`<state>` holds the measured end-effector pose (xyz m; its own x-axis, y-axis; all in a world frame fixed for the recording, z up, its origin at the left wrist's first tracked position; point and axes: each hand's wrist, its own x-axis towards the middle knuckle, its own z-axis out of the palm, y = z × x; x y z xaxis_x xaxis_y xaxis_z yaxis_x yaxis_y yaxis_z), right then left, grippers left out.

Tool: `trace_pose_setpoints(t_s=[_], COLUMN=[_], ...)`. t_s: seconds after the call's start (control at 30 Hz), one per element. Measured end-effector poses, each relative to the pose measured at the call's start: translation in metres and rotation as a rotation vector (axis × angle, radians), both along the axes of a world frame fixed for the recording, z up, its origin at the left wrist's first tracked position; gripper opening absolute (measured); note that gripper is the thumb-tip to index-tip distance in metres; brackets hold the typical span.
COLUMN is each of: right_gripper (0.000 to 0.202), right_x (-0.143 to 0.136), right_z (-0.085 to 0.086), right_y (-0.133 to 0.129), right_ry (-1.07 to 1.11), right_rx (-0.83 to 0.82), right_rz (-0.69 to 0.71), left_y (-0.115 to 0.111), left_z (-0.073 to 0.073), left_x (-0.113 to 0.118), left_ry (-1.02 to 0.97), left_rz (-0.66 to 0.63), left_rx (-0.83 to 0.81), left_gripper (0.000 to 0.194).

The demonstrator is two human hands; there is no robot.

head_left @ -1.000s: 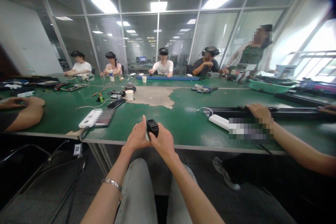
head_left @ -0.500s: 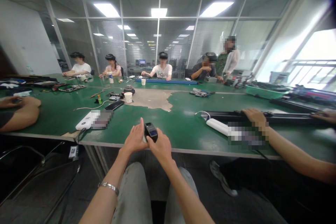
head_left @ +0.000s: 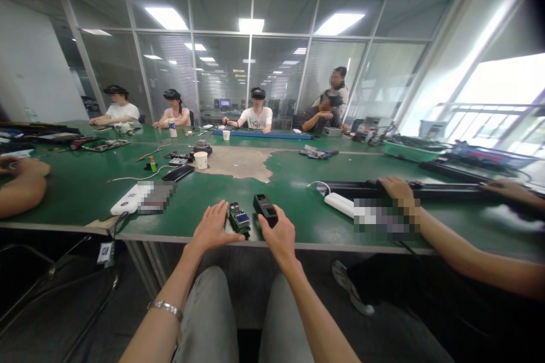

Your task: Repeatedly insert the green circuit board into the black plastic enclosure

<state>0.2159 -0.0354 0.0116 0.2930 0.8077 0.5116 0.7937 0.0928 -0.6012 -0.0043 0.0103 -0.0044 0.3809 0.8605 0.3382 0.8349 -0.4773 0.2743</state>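
Note:
A small green circuit board [head_left: 239,218] with a little bluish display lies near the front edge of the green table [head_left: 323,221]. Beside it on the left, my left hand [head_left: 212,227] is open, its fingers stretched out along the board and its thumb by the lower end; whether it touches the board is hard to tell. My right hand [head_left: 279,233] grips a black plastic housing [head_left: 264,210] with openings in its top. This casing is held just right of the board, apart from it.
Left of my hands are a white power bank [head_left: 130,199], a black phone [head_left: 179,173] and a paper cup [head_left: 201,160]. To the right, a neighbour's hand [head_left: 395,188] rests on a long black rail [head_left: 361,189] behind a white power strip [head_left: 339,204]. Several people sit across the table.
The black housing has come off the circuit board and moved right in my right hand. The board now shows uncovered beside my left hand. The whole view has shifted slightly.

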Motion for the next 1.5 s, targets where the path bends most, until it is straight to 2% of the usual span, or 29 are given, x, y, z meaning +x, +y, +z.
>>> trace_pose_setpoints(t_s=[0.17, 0.37, 0.5, 0.63, 0.8, 0.97, 1.07, 1.23, 1.5], right_gripper=[0.053, 0.074, 0.067, 0.057, 0.046, 0.043, 0.041, 0.038, 0.053], right_x=[0.009, 0.009, 0.011, 0.012, 0.01, -0.013, -0.031, -0.05, -0.057], right_z=[-0.017, -0.028, -0.029, -0.021, 0.0, 0.026, 0.036, 0.039, 0.032], right_y=[0.001, 0.003, 0.0, -0.004, -0.003, 0.001, 0.0, -0.005, -0.001], right_ry=[-0.027, -0.069, -0.077, 0.018, 0.134, 0.196, 0.178, 0.12, 0.028], right_rx=[-0.008, 0.077, 0.069, 0.023, -0.004, 0.006, 0.0, -0.031, -0.078], right_rz=[0.005, 0.014, 0.036, 0.08, 0.113, 0.229, 0.269, 0.288, 0.248], left_y=[0.0, 0.002, 0.002, 0.001, 0.001, 0.001, 0.0, 0.0, 0.001], left_z=[0.001, -0.001, -0.001, -0.001, -0.001, -0.002, -0.001, 0.0, -0.004], left_x=[0.0, 0.0, 0.0, -0.001, -0.002, -0.002, -0.002, -0.002, -0.003], left_ry=[0.0, -0.008, -0.007, -0.002, -0.006, -0.017, -0.016, -0.041, -0.02], left_rz=[0.007, 0.013, 0.015, 0.012, 0.008, 0.0, -0.001, -0.038, -0.03], left_rx=[0.001, 0.012, 0.01, 0.009, 0.016, 0.018, 0.016, 0.029, 0.037], left_gripper=[0.112, 0.11, 0.109, 0.108, 0.108, 0.106, 0.105, 0.095, 0.091])
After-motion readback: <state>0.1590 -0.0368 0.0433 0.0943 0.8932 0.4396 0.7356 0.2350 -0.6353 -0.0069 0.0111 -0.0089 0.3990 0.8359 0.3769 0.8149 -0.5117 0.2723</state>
